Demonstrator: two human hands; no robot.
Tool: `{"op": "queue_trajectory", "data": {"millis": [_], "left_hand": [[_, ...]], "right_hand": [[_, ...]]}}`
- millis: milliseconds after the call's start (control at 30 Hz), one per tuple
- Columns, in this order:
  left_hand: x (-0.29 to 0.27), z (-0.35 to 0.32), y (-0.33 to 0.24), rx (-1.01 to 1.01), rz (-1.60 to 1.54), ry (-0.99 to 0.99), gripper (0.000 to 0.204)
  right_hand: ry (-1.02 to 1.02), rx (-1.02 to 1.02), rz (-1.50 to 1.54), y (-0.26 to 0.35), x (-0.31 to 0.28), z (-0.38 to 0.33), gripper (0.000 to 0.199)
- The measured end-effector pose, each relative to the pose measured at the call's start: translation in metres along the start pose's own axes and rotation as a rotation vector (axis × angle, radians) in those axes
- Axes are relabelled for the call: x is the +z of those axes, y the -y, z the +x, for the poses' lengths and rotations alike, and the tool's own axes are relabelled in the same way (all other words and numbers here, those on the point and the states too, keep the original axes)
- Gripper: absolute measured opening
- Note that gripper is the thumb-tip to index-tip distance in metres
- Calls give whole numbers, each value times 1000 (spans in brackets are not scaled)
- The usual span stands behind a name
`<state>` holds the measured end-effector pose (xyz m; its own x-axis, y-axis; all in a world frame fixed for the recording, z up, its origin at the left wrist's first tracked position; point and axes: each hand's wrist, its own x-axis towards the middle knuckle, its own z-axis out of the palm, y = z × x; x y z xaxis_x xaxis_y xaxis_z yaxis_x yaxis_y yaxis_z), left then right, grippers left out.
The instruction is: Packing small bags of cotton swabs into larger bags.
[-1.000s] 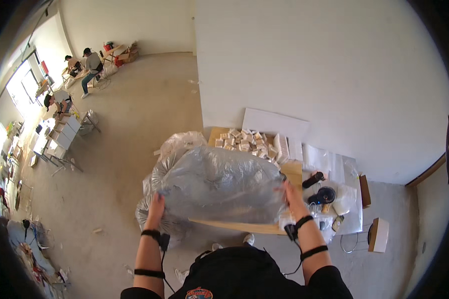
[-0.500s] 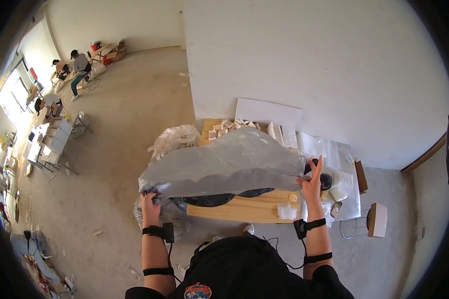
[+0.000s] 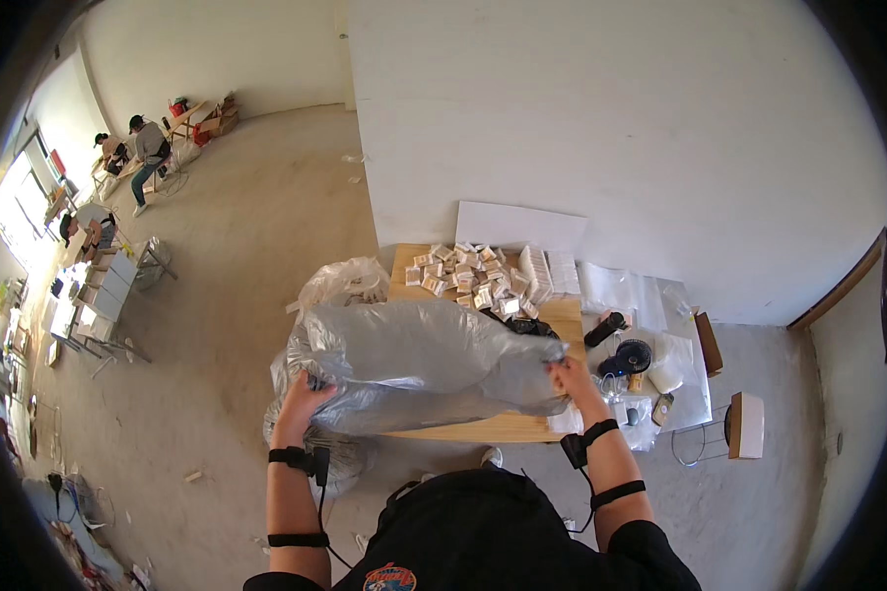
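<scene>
Grey plastic film point(image 3: 419, 360), spread over near part of wooden table point(image 3: 564, 314); left end bunched in left hand point(image 3: 306, 396), right end gripped in right hand point(image 3: 570, 377); beyond, heap of small pale blocks point(image 3: 468, 274).

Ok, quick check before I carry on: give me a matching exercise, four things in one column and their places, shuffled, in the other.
1. grey plastic bag
2. black fan
3. white panel
4. heap of small pale pieces

A. against the wall
B. far part of the wooden table
C. between left hand and right hand
D. side table at right

Pairs: 1-C, 2-D, 3-A, 4-B
</scene>
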<state>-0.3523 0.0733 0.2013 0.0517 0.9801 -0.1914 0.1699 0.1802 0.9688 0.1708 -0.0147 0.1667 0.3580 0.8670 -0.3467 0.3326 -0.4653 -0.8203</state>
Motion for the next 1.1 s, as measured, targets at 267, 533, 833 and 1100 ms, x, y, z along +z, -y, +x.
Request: {"op": "queue_trajectory", "data": {"millis": [267,533,833,1100], "left_hand": [[-44,-28,19,-233,-778,148,44],[-32,-14,32,-139,-1198,154,33],[-50,5,33,94,-1270,9,32],[7,30,32,-97,-1201,101,33]], "right_hand": [[22,40,1366,30,-40,-1,26],[-11,196,1181,12,-39,2,26],[658,75,802,-7,-45,-61,43],[166,-272,-741,-101,-12,-9,88]]}}
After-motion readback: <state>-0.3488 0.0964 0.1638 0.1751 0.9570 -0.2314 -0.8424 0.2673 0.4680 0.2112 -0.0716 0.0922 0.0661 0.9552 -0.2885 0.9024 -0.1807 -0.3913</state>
